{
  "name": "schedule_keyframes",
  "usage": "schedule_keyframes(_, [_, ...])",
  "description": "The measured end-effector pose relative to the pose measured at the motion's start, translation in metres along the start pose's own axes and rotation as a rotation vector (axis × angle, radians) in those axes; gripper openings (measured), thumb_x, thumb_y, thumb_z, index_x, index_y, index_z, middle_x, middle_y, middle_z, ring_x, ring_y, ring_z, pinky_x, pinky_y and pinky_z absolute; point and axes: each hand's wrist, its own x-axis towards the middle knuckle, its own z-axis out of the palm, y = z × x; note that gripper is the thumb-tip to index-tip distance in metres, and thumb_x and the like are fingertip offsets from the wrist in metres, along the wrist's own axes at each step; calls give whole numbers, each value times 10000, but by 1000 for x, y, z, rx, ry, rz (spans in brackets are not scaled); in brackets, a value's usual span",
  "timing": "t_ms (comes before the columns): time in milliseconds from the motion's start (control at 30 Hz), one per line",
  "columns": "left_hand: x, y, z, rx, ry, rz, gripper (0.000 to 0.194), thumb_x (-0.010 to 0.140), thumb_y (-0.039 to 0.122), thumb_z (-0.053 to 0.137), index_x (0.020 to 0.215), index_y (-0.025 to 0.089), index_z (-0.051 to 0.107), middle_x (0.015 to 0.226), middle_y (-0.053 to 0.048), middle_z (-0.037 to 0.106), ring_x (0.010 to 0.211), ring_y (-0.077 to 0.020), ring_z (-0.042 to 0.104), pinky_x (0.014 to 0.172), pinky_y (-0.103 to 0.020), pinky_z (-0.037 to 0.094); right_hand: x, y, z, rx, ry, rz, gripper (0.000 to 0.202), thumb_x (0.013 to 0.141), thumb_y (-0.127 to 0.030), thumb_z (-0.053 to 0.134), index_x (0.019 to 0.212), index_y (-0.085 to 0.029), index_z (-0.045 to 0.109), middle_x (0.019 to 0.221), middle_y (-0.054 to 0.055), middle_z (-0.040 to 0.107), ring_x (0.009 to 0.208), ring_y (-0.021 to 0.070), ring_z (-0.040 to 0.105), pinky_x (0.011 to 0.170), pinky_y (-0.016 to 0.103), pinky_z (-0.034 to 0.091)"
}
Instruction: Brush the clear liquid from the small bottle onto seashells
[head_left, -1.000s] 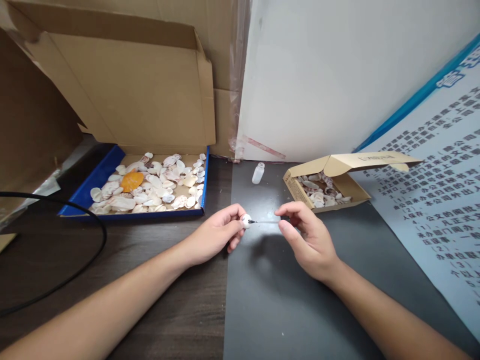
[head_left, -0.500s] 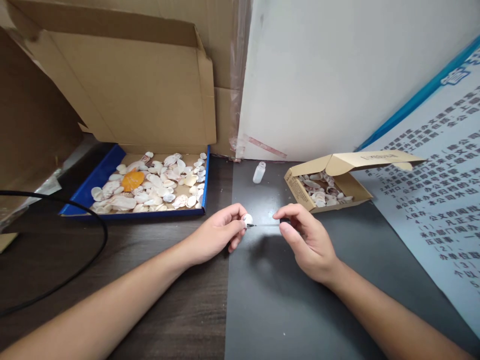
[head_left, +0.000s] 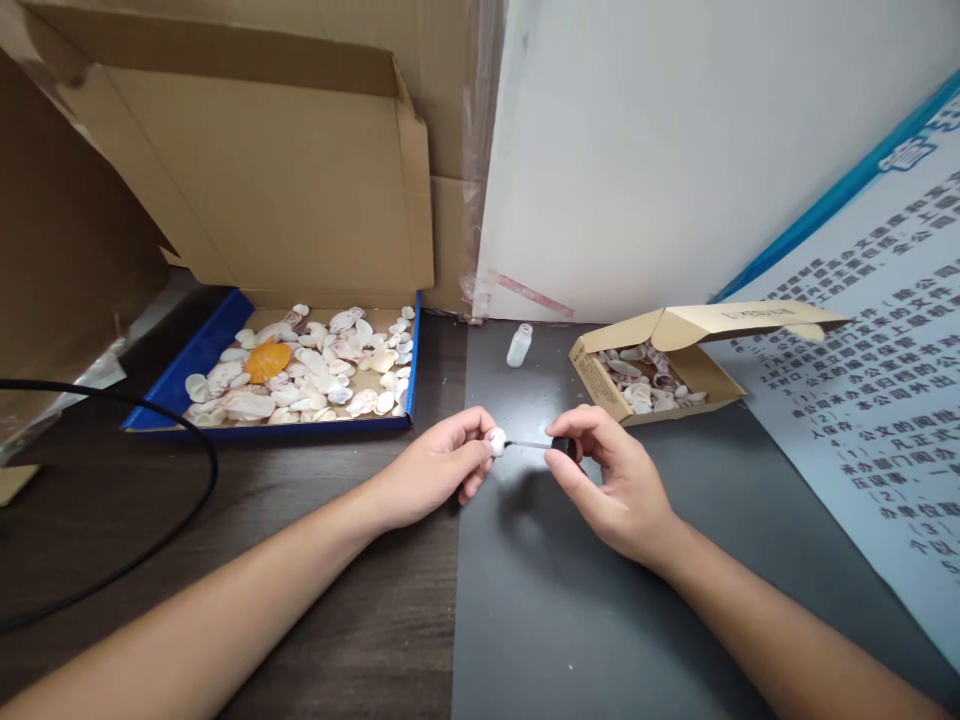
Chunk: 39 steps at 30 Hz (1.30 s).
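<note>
My left hand [head_left: 442, 465] pinches a small white shell [head_left: 497, 441] between thumb and fingertips, above the dark mat. My right hand [head_left: 611, 475] grips the black cap [head_left: 564, 446] of a thin brush [head_left: 527, 444], which points left. The tip of the brush meets the shell's right side, as far as can be seen. Beyond the hands, a small uncapped bottle [head_left: 519, 345] with whitish content lies or leans on the mat; which of the two is unclear.
At the left, a blue-edged box [head_left: 262, 431] holds white shells and an orange shell [head_left: 268, 362]. A smaller cardboard box [head_left: 600, 385] with shells stands at the right. A black cable [head_left: 210, 480] curves at far left. A printed sheet [head_left: 877, 330] rises at right.
My right hand has turned the brush slightly, and its black cap now shows more between the fingertips. The shell in my left hand has shifted a little in the pinch.
</note>
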Motion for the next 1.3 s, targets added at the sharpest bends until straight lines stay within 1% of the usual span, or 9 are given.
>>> schedule_keyframes(200, [0,0,1,1,4,0,135,843,300,549,829,200,459,601,86,477,475,-58,431,480,-189,373,0,-1,-2,25,-9,-1,117,1000,-194,484,1043,-250,577,792,-23,537,648,120,511,618,251,442])
schedule_keyframes(333, [1,-2,0,5,1,15,170,867,340,562,845,199,469,625,81,483,480,-56,434,479,-188,376,2,-1,-1,6,-14,-2,83,964,-200,569,1034,-243,578,812,-25,542,638,111,501,608,242,439])
schedule_keyframes(467, [1,-5,-1,8,12,8,186,872,359,572,863,201,474,577,85,482,466,-63,434,483,-189,384,3,0,0,20,-2,3,83,983,-203,521,1020,-239,585,838,-12,575,658,119,516,619,249,444])
schedule_keyframes(567, [1,-7,-2,23,9,-1,208,888,396,567,894,205,485,543,76,506,473,-87,469,499,-207,422,4,2,0,19,6,31,56,957,-221,569,1007,-232,591,814,-14,564,635,121,503,598,254,437])
schedule_keyframes(700, [1,-8,-3,28,8,1,214,900,402,563,902,197,498,626,45,576,490,-96,523,506,-228,458,4,4,0,31,23,55,55,953,-237,565,999,-225,594,766,-24,531,613,121,481,583,256,422])
schedule_keyframes(900, [1,-6,-3,-35,3,31,221,892,384,589,886,190,483,925,-2,642,488,-49,520,472,-211,447,4,4,2,47,15,73,74,937,-249,591,1004,-220,588,728,-33,511,593,121,469,562,252,414])
schedule_keyframes(1033, [2,-5,-3,-43,5,30,222,910,391,576,892,193,476,909,2,640,488,-50,524,459,-198,441,4,4,2,63,23,70,90,976,-245,506,1006,-218,586,734,-24,530,589,122,474,561,258,411])
schedule_keyframes(1200, [2,-4,-3,-37,3,29,235,932,415,554,897,189,499,878,10,630,487,-50,518,456,-196,445,3,3,1,29,41,75,78,924,-246,599,997,-223,586,693,-41,490,577,126,462,552,258,410])
schedule_keyframes(1300, [1,-3,-2,-28,-2,31,234,932,407,560,895,186,494,884,12,626,496,-45,517,467,-191,442,4,4,1,38,48,62,68,937,-237,570,1001,-223,588,689,-45,481,581,125,462,567,258,409])
